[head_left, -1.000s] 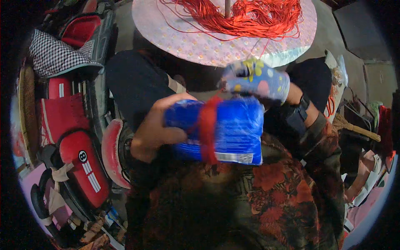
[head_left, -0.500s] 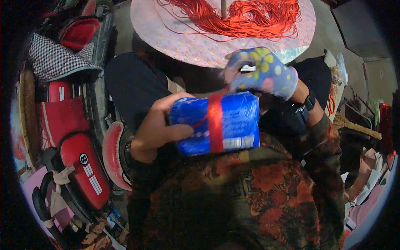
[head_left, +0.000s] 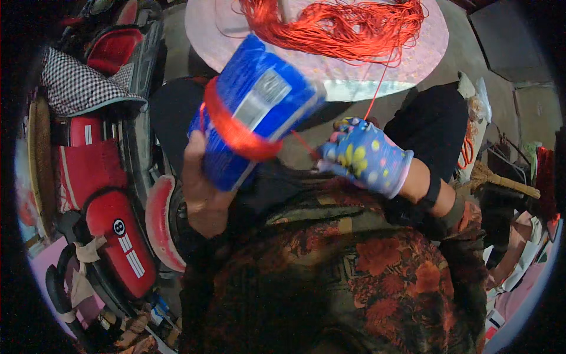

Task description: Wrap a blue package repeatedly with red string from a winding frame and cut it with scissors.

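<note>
Head view: one packet (head_left: 271, 118) wound with red cord (head_left: 239, 134)
Left hand (head_left: 202, 183) grips it, fingers curled; right hand (head_left: 367, 158), fingers clenched, holds cord.

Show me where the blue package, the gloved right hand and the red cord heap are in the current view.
Blue package (head_left: 271, 121): head view, blue face beside its pale label.
Gloved right hand (head_left: 367, 158): head view, back of the glove.
Red cord heap (head_left: 339, 36): head view, middle strands.
</note>
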The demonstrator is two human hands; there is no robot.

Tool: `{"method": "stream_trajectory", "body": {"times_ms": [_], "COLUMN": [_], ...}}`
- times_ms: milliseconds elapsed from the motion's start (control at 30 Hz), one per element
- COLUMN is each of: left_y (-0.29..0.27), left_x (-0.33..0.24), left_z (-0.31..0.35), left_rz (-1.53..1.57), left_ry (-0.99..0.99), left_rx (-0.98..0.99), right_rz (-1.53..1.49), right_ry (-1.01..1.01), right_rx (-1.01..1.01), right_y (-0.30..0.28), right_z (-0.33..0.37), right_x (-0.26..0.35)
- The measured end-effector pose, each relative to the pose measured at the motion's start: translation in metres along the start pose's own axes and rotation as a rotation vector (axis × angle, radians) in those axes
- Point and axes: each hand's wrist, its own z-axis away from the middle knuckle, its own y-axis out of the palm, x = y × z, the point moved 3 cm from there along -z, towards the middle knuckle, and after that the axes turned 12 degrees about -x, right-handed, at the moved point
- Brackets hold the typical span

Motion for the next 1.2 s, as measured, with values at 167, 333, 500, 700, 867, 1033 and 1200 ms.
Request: {"method": "stream_trajectory", "body": {"times_ms": [167, 333, 500, 700, 867, 1033, 1200], "left_y": [-0.019, -0.006, -0.033, -0.023, -0.022, -0.005, -0.009], "left_x": [-0.003, 0.003, -0.003, 0.004, 0.007, 0.012, -0.008], "left_z": [-0.008, 0.001, 0.002, -0.019, -0.016, -0.003, -0.002], "left_rz": [-0.802, -0.929, -0.585, -0.19, -0.996, -1.076, -0.576], "left_ry": [0.177, -0.257, -0.148, -0.084, 0.193, -0.157, -0.086], "left_rx": [0.027, 0.36, 0.204, 0.025, 0.076, 0.487, 0.253], "right_rz": [0.035, -0.489, -0.555, 0.078, 0.018, -0.561, -0.65], "right_ry": [-0.115, 0.064, 0.379, 0.039, -0.127, 0.249, 0.658], "right_rx": [0.053, 0.033, -0.088, 0.003, 0.145, 0.049, -0.086], "right_y": [-0.039, -0.039, -0.02, 0.011, -0.015, -0.029, 0.0], "right_z": [-0.031, -0.067, -0.036, -0.006, -0.033, -0.056, -0.008], "right_x": [0.014, -0.033, -0.066, -0.021, 0.008, -0.041, -0.07]}}
